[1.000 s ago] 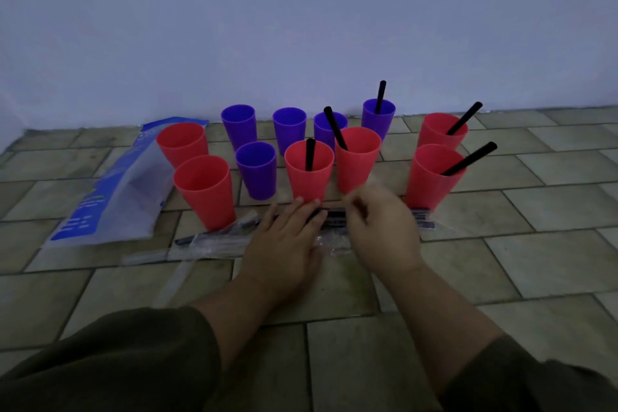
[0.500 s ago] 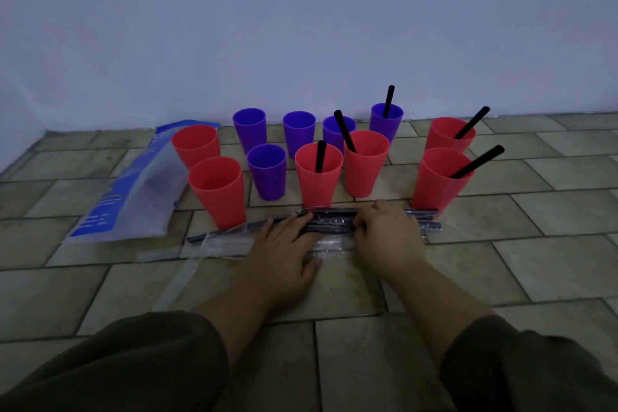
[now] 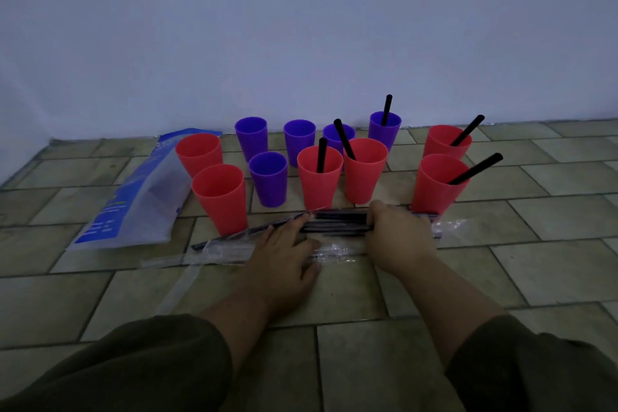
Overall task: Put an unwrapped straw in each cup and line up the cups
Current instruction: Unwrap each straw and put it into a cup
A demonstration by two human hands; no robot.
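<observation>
Several red and purple cups stand on the tiled floor near the wall. Black straws stick out of the two right red cups (image 3: 438, 184), two middle red cups (image 3: 319, 177) and one back purple cup (image 3: 384, 129). The left red cups (image 3: 220, 197) and the other purple cups (image 3: 269, 177) hold none. A bundle of wrapped black straws (image 3: 334, 224) lies in front of the cups. My right hand (image 3: 398, 237) is closed over the bundle's right part. My left hand (image 3: 284, 254) lies flat on the straws and clear wrappers, fingers spread.
A blue and clear plastic bag (image 3: 133, 207) lies at the left beside the red cups. Empty clear wrappers (image 3: 214, 251) are strewn in front of the left cups. The wall runs close behind the cups.
My right hand came down from above the straws and closed on the bundle. My left hand stayed flat on the wrappers, shifting slightly. The camera tilted a little.
</observation>
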